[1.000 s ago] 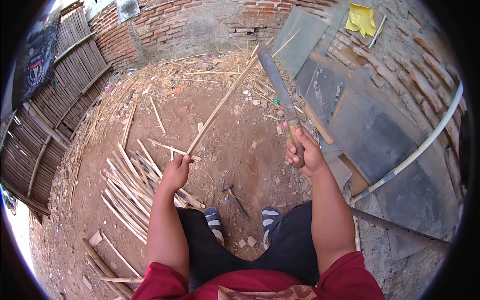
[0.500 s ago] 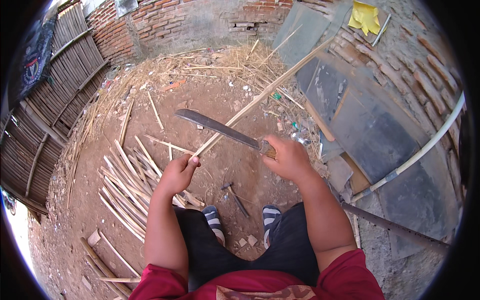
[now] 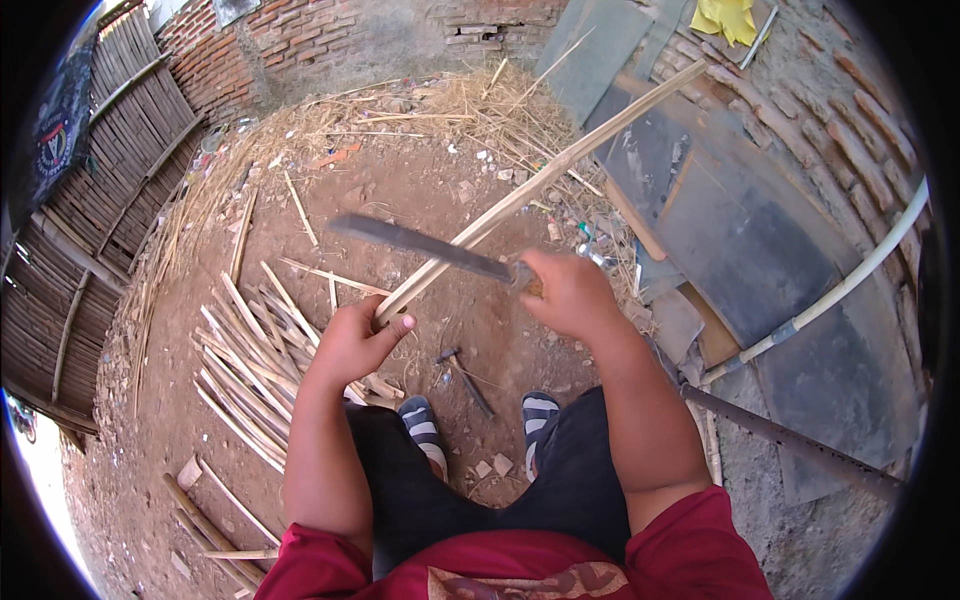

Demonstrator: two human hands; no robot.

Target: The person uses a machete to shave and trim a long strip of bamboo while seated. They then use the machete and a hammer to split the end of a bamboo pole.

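Note:
My left hand [image 3: 355, 343] is closed around the near end of a long pale bamboo strip [image 3: 550, 175], which slants up and away to the right. In my right hand [image 3: 578, 297] is the wooden handle of a machete [image 3: 415, 243]. Its dark blade points left and crosses the strip a little beyond my left hand; the tip is slightly blurred. Whether the blade touches the strip or only passes over it, I cannot tell. My right fingers are partly hidden behind the hand.
Split bamboo strips [image 3: 245, 375] lie piled at the left, with thicker poles [image 3: 205, 535] nearer. A hammer [image 3: 466, 382] rests on the dirt ahead of my feet. Dark flat panels [image 3: 740, 250] lean at the right beside a pale pipe [image 3: 860, 275]. Straw [image 3: 440, 115] lies along the brick wall.
The strip's far end has shifted right, and my left hand has turned, with its thumb now pointing more to the right. The machete has moved slightly left. The view has shifted a little.

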